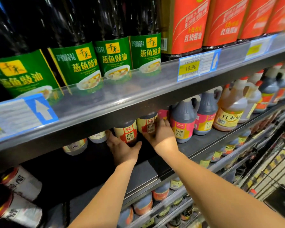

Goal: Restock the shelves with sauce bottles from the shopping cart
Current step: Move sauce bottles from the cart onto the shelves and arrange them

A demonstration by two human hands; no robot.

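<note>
Forearms reach under shelf lip; left hand [122, 146] grips dark bottle [127, 132], right hand [161, 134] cups its neighbour [146, 124]. Placing step; next, release, return to cart [270, 181].

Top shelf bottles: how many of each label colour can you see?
Green-label bottles: 4
Red-label bottles: 4, the last cut off by the frame edge
Total: 8
</note>
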